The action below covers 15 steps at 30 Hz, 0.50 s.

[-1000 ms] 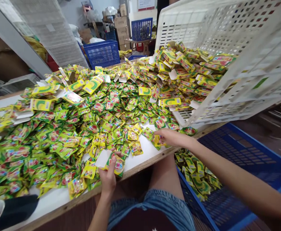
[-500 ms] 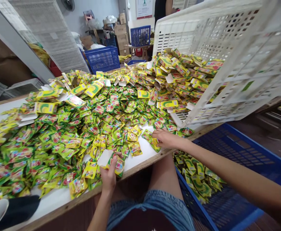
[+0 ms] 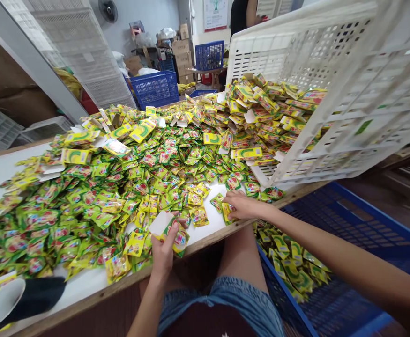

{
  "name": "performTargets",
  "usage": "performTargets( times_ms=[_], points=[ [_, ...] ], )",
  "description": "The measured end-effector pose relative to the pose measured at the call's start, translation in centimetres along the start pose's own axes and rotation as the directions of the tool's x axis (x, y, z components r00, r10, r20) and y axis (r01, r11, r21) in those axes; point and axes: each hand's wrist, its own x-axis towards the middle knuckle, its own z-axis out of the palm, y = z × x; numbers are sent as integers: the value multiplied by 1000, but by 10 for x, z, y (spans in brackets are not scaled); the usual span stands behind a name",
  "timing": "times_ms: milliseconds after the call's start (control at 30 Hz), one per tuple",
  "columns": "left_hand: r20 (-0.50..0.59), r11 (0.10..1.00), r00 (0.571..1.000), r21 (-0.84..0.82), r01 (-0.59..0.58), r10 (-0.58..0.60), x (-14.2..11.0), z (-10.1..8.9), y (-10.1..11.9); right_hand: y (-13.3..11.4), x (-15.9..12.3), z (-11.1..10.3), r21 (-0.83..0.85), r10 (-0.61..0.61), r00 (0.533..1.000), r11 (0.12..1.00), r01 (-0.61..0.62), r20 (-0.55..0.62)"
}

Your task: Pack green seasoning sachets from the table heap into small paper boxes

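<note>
My left hand (image 3: 163, 252) grips a small green-and-yellow carton (image 3: 181, 241) with a watermelon picture, its white end flap standing open. The carton is tilted just above the table's front edge. To its right, my right hand (image 3: 242, 206) is closed, fingers curled down over a yellow-green sachet (image 3: 226, 214) on the white tabletop; the fingertips are partly hidden. A green sachet (image 3: 217, 202) lies just left of those fingers. Between the hands are loose yellow sachets (image 3: 199, 216). A large heap of green sachets (image 3: 109, 201) spreads beyond and to the left.
A tipped white crate (image 3: 296, 164) spills flat yellow cartons (image 3: 247, 153) at the right. Below the edge, a blue crate (image 3: 359, 299) holds more yellow-green packs (image 3: 289, 262). A dark cup-like container (image 3: 38, 297) lies front left. A person (image 3: 239, 18) stands at the back.
The view has shifted slightly. Both hands stay near the same places on the table, with the carton still in the left and the sachet still under the right fingers.
</note>
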Motion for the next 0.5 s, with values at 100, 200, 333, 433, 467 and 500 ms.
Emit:
performTargets(
  times_ms=[100,200,333,433,467,500],
  points=[
    [62,999,998,28,25,-27,-3,4,-4,5,-2,2,147,-31,999,988,37,-41],
    [149,994,983,58,98,-105,-2,9,-7,1,-6,-3,355,0,995,934,37,-103],
    [264,977,949,167,133,-174,6,22,-8,-29,-7,-20,665,-18,947,708,238,-320],
    [328,976,924,157,151,-196,15,33,-6,-60,-1,-35,785,11,889,475,398,-457],
    [350,975,913,150,165,-208,17,36,-5,-68,2,-38,781,7,877,458,425,-481],
    [372,974,902,149,173,-217,19,37,-4,-74,5,-40,756,-14,867,483,442,-498]
  ],
)
